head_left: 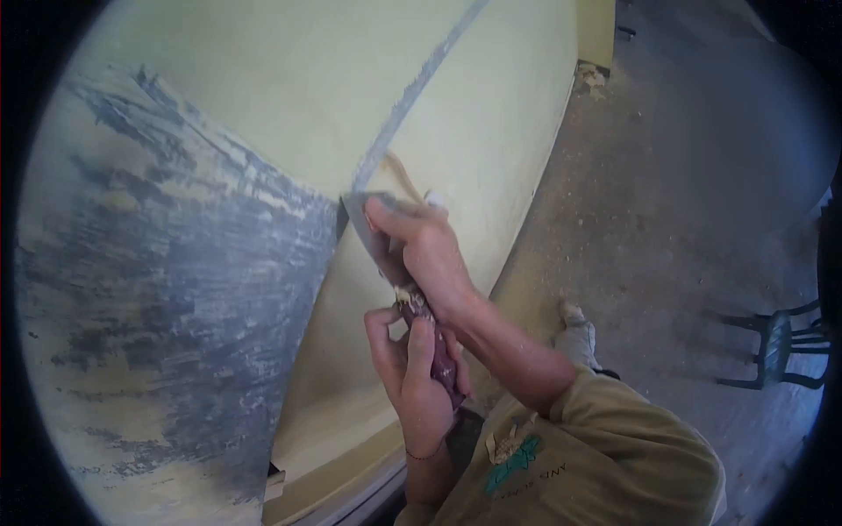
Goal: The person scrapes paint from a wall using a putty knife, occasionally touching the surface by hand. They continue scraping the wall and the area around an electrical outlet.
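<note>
A scraper (366,235) with a flat grey blade and a dark red handle (445,368) is between my two hands. My left hand (421,377), with a thin bracelet at the wrist, is closed around the handle, thumb along its top. My right hand (430,250) bends over the blade, its thumb pressed on it. The blade's far edge meets the pale green wall (263,79) at the lower end of a narrow grey stripe (408,101). Pale crumbs cling to the neck of the scraper. A tan curved strip (402,177) shows just beyond my right hand.
Left of the hands spreads a large streaked grey patch (202,298) on the wall. Pale flakes dot the grey floor (561,219) at right. A green chair (776,346) stands on it. My shoe (574,316) shows below the wall. A blurred dark shape (745,123) fills the upper right.
</note>
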The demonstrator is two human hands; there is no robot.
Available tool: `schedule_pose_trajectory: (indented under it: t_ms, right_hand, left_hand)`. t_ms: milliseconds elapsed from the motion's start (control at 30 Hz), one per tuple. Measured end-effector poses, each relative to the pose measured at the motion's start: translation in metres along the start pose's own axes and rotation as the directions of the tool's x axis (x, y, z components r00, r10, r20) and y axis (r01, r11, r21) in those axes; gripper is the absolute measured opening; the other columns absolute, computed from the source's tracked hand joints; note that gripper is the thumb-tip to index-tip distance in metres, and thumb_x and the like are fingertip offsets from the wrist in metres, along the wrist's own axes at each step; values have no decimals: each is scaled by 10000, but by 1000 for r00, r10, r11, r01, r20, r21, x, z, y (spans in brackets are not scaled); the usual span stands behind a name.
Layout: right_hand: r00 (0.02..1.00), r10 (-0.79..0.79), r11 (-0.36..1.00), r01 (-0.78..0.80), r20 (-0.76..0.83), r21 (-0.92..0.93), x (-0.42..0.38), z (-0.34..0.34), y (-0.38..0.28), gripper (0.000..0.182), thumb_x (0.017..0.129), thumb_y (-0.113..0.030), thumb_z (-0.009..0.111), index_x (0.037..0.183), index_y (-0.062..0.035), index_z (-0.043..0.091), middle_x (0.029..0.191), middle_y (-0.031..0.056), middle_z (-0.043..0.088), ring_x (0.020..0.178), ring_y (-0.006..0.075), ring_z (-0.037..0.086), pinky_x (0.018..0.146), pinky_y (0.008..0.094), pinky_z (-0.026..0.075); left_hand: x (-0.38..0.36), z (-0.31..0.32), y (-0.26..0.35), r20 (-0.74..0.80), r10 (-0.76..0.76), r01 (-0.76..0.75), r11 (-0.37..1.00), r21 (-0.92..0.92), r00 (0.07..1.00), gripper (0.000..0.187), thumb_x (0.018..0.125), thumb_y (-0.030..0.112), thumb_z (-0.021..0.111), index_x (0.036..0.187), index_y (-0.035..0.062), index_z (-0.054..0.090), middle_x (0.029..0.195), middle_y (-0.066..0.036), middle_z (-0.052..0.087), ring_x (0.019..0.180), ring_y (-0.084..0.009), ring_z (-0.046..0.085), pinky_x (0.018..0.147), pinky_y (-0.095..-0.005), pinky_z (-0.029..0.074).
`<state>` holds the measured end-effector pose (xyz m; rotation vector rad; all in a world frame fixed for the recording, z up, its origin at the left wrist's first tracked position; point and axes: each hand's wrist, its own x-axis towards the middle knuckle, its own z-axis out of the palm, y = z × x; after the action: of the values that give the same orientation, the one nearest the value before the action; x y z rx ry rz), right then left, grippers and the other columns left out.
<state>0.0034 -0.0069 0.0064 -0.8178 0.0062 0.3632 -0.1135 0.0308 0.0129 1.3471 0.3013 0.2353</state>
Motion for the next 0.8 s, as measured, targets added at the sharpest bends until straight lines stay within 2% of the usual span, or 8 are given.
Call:
schedule_pose_trajectory:
  t_ms: [67, 167, 267, 433, 567, 667, 733, 800]
  right_hand:
    - [996, 87, 996, -87, -13, 2, 9, 1, -16, 353, 953, -330, 546, 713, -72, 547, 642, 3, 488, 544, 98, 417, 494, 282, 316]
    - [978, -191, 980, 194, -81, 40, 32, 0, -20, 369, 959, -340, 539, 710, -67, 546, 638, 13, 492, 541, 109, 439, 492, 282, 328]
    - [988, -136, 987, 129, -77, -92, 32, -9, -26, 386, 960, -366, 543, 719, -64, 545, 623, 6, 464, 531, 110, 432, 485, 277, 334]
    - [998, 65, 998, -65, -12, -2, -2, -3, -2, 394, 941, -422, 570, 752, -76, 556, 618, -11, 446, 526, 99, 425, 478, 264, 324]
    - [999, 43, 993, -44, 12, 107, -6, 3, 1, 309, 958, -326, 568, 766, -84, 547, 587, -29, 464, 431, 47, 363, 400, 232, 230]
    - [999, 44, 999, -44, -2, 7, 0, 0, -1, 409, 927, -436, 584, 760, -63, 575, 601, -12, 461, 545, 95, 442, 488, 266, 355]
    - [998, 0, 1000, -2, -62, -23, 8, -1, -3, 416, 931, -418, 577, 742, -48, 576, 604, 14, 491, 550, 101, 458, 473, 289, 349]
    - [947, -286, 956, 271, -147, -108, 40, -2, -6, 403, 941, -380, 562, 722, -42, 570, 621, 47, 517, 546, 117, 474, 454, 320, 335]
  left_hand:
    - [25, 0, 12, 20, -35, 34, 997, 71, 999, 215, 1005, 221, 510, 1055, 53, 384, 627, -78, 528, 377, -114, 454, 330, -234, 310]
    - [37, 19, 33, 79, -65, 55, 992, 116, 995, 218, 1002, 229, 525, 1026, 49, 405, 598, -67, 519, 371, -112, 450, 327, -238, 308]
    - [31, 24, 16, 131, 3, -14, 997, 82, 991, 209, 1006, 222, 519, 1035, 51, 401, 590, -66, 516, 374, -112, 452, 329, -250, 318]
    - [2, 3, -8, 3, 28, -28, 998, 64, 1000, 207, 1010, 191, 495, 1072, 39, 369, 639, -91, 541, 397, -129, 475, 355, -257, 360]
    - [0, -7, -4, 4, 5, -5, 997, 73, 1000, 206, 1007, 180, 498, 1073, 32, 370, 663, -103, 554, 398, -138, 477, 361, -258, 368]
    - [6, -7, -5, 1, 2, -2, 998, 58, 1000, 195, 1004, 171, 496, 1070, 33, 377, 663, -100, 557, 399, -126, 474, 357, -252, 359]
    - [11, 0, 0, 69, 44, -48, 997, 57, 997, 192, 1003, 181, 507, 1062, 43, 388, 653, -79, 554, 408, -103, 465, 354, -237, 346]
    - [44, 11, 30, 78, -51, 41, 991, 130, 996, 195, 1003, 190, 513, 1059, 48, 392, 645, -67, 550, 416, -92, 461, 353, -230, 341]
